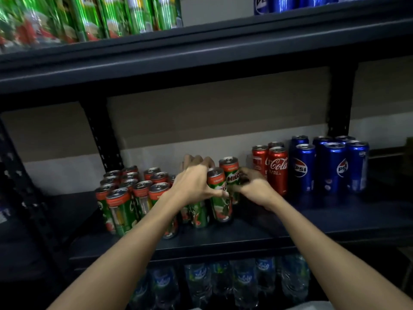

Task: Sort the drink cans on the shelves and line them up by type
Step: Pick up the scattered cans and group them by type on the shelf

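On the middle shelf (257, 236) stand several green Milo cans (121, 206) in a cluster at the left. Red Coca-Cola cans (277, 171) and blue Pepsi cans (334, 167) stand at the right. My left hand (196, 182) reaches over the top of the Milo cans in the middle, its fingers curled round them and its thumb on the front Milo can (220, 202). My right hand (250, 182) grips a rear Milo can (231, 173) from the right side. Cans under my left hand are partly hidden.
The shelf above holds more green Milo cans (107, 19) at the left and Pepsi cans (281, 4) at the right. Water bottles (223, 283) fill the shelf below. A black perforated upright (105, 142) stands behind the left cluster.
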